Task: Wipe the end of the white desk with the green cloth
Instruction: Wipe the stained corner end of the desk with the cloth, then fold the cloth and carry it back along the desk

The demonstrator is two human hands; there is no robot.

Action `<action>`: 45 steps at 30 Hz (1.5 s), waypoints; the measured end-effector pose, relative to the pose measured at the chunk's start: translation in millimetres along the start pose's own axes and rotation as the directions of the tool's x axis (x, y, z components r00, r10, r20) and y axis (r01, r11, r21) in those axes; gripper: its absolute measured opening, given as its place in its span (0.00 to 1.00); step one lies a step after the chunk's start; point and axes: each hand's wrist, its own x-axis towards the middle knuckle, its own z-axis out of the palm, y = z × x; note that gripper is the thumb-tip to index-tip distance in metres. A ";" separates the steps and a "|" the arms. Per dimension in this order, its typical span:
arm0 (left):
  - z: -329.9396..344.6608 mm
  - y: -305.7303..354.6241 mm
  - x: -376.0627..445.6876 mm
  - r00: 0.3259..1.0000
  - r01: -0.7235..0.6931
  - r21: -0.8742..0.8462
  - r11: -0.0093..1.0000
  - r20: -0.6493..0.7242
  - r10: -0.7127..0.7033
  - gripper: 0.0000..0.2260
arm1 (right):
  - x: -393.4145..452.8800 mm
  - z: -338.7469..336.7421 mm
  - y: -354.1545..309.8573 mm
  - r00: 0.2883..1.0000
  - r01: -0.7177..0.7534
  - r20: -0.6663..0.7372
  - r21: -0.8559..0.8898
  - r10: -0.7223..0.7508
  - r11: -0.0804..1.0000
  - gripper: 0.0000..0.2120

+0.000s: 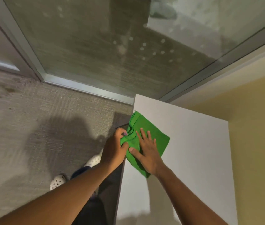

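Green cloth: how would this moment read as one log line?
green cloth on white desk | right hand flat on it | left hand pinching edge

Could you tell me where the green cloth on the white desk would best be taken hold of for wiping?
Probably at its bunched left edge: the green cloth lies folded flat on the white desk, but its layers ruffle up over the desk's left rim, where the left hand pinches them. Come from the left side; the right hand presses flat on top.
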 end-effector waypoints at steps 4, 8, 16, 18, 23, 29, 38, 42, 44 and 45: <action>-5.1 33.6 1.5 1.000 -0.014 0.023 1.000 -0.016 0.014 0.17 | -30.0 -7.2 -20.8 0.989 -0.032 -0.132 0.261 0.068 0.965 0.53; -8.2 61.0 -1.7 0.999 -0.038 -0.053 0.998 0.008 0.039 0.23 | -68.1 5.4 -19.8 0.946 -0.059 -0.295 0.248 0.133 0.967 0.31; -40.7 134.2 24.7 0.878 -0.368 0.122 0.922 0.373 0.301 0.09 | -120.3 -33.1 14.8 0.752 -0.087 -0.470 0.625 0.462 0.776 0.13; -51.9 156.1 35.5 0.783 -0.491 0.238 0.838 0.542 0.305 0.14 | -130.4 -55.9 19.2 0.758 -0.037 -0.463 0.673 0.460 0.739 0.10; -65.1 196.6 52.4 0.692 -0.434 0.330 0.838 0.718 0.076 0.15 | -152.9 -100.0 24.8 0.802 0.107 -0.386 0.843 0.455 0.527 0.04; -21.3 209.3 90.3 0.696 -0.370 0.352 0.860 0.718 0.005 0.06 | -139.1 -112.7 52.6 0.792 0.046 -0.320 0.881 0.521 0.472 0.05; 16.3 156.1 112.9 0.729 -0.577 0.484 0.658 0.668 0.148 0.09 | -97.3 -76.9 94.5 0.727 -0.178 -0.373 0.708 0.576 0.683 0.07; -4.2 124.5 99.5 0.555 -0.809 0.436 0.394 0.787 0.268 0.08 | -107.5 -51.5 94.5 0.752 -0.188 -0.507 0.447 0.420 0.875 0.07; -12.5 104.1 92.8 0.456 -0.889 0.416 0.191 0.844 0.283 0.11 | -112.9 -37.8 92.0 0.804 -0.217 -0.483 0.305 0.347 0.927 0.08; -14.0 93.8 89.2 0.399 -0.915 0.398 0.062 0.876 0.270 0.12 | -115.6 -32.3 90.3 0.824 -0.240 -0.451 0.272 0.344 0.932 0.09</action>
